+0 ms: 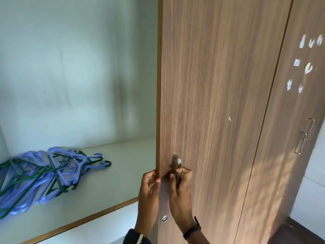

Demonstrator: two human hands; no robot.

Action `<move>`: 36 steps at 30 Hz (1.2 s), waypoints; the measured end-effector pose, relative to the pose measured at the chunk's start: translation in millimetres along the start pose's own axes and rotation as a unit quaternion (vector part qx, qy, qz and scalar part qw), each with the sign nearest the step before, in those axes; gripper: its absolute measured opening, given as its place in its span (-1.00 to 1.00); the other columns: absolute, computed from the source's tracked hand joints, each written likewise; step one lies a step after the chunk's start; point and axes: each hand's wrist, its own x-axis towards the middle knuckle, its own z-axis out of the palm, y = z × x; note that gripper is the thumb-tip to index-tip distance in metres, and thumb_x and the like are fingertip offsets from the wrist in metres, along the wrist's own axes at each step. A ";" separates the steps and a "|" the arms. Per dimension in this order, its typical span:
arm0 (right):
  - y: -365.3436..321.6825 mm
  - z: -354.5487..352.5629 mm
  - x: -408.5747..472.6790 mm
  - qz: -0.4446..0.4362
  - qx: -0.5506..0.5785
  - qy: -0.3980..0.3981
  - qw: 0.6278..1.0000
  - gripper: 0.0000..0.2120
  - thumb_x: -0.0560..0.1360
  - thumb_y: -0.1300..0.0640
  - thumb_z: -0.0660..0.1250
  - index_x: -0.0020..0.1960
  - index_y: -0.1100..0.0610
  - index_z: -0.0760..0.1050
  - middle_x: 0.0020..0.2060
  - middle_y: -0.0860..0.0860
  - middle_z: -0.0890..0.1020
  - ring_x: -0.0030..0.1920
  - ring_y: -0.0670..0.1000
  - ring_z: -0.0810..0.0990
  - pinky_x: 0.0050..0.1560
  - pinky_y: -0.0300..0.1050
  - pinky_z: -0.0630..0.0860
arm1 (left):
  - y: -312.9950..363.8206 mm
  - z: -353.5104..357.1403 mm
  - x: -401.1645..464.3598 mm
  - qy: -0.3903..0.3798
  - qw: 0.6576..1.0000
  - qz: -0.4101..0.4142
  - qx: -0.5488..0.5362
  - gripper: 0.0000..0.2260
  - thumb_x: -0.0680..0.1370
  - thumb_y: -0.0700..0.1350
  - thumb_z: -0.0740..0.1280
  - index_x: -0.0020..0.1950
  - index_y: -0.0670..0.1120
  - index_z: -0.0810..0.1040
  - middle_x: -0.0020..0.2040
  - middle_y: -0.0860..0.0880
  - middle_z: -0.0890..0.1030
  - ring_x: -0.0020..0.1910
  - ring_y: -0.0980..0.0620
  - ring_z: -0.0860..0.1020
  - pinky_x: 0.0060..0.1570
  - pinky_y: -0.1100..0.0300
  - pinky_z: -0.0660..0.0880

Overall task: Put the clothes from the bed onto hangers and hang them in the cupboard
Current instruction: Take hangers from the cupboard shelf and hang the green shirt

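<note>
A pile of hangers (44, 175) lies on the cupboard shelf (112, 184) at the left, well inside the open compartment and towards its left wall. The open door (219, 120) stands to the right of that compartment, with the left hand (149, 189) on its edge and the right hand (181, 187) just beside it on the door handle (176, 163), a lock (164, 218) below them. Further right stands a second door (290, 138) with its own handles (304, 136) near its right side.

The cupboard (211, 85) has a wood-grain door (219, 138) standing partly open, showing a pale interior on the left. On its shelf (114, 173), at the far left, lies a tangled heap of lilac and dark green plastic hangers (44, 175), lying flat with hooks pointing right.
</note>
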 end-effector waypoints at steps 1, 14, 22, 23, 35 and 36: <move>-3.3 -2.0 0.3 0.007 0.009 0.004 1.000 -0.75 0.59 0.28 0.18 0.01 -0.08 0.27 -0.16 -0.11 0.50 -0.17 -0.13 0.52 -0.18 -0.25 0.46 | 3.7 0.4 -1.4 0.004 1.000 -0.004 -0.001 -0.73 0.52 0.00 0.27 0.20 -0.01 0.45 0.17 0.03 0.57 0.13 0.14 0.54 0.09 0.29 0.46; -55.2 -157.1 -55.7 0.042 0.066 0.006 0.997 -0.85 0.59 -0.01 0.12 -0.11 -0.09 0.42 -0.35 -0.20 0.44 -0.32 -0.17 0.36 -0.26 -0.22 0.34 | 61.0 80.9 -149.2 0.045 0.999 0.004 -0.021 -0.93 0.56 -0.11 0.29 -0.08 -0.02 0.56 -0.17 0.23 0.65 -0.10 0.23 0.59 -0.10 0.34 0.49; -71.0 -312.1 -70.4 0.084 0.067 0.049 0.993 -0.76 0.63 0.08 0.17 -0.12 0.20 0.44 -0.43 -0.03 0.36 -0.37 -0.03 0.34 -0.31 -0.16 0.35 | 83.9 181.7 -234.5 -0.078 0.995 0.064 -0.002 -0.73 0.42 0.09 0.42 0.09 0.11 0.54 -0.17 0.03 0.64 -0.18 0.08 0.63 -0.14 0.13 0.61; -72.9 -330.3 -70.0 0.090 0.063 0.043 0.993 -0.77 0.63 0.12 0.15 -0.11 0.22 0.45 -0.43 -0.02 0.40 -0.37 -0.05 0.38 -0.30 -0.19 0.38 | 86.3 194.3 -239.0 -0.103 0.992 0.071 0.000 -0.63 0.40 0.10 0.42 0.18 0.17 0.48 -0.06 0.06 0.62 -0.11 0.11 0.62 -0.10 0.18 0.59; -109.9 -500.0 -34.8 -0.002 -0.066 0.156 0.985 -0.64 0.57 -0.11 0.15 0.28 -0.01 0.48 0.15 -0.10 0.60 0.18 -0.11 0.55 0.14 -0.19 0.50 | 103.6 362.9 -241.9 -0.346 0.873 0.310 0.149 -0.21 0.50 0.09 0.28 0.52 0.12 -0.21 0.53 0.22 -0.22 0.52 0.22 -0.17 0.43 0.42 -0.01; -110.9 -505.9 -29.1 -0.019 -0.063 0.161 0.985 -0.59 0.55 -0.13 0.17 0.34 -0.01 0.43 0.19 -0.10 0.58 0.19 -0.14 0.54 0.14 -0.25 0.49 | 99.6 382.1 -241.2 -0.336 0.865 0.333 0.168 -0.20 0.49 0.14 0.24 0.53 0.09 -0.24 0.54 0.19 -0.26 0.52 0.20 -0.19 0.48 0.27 0.02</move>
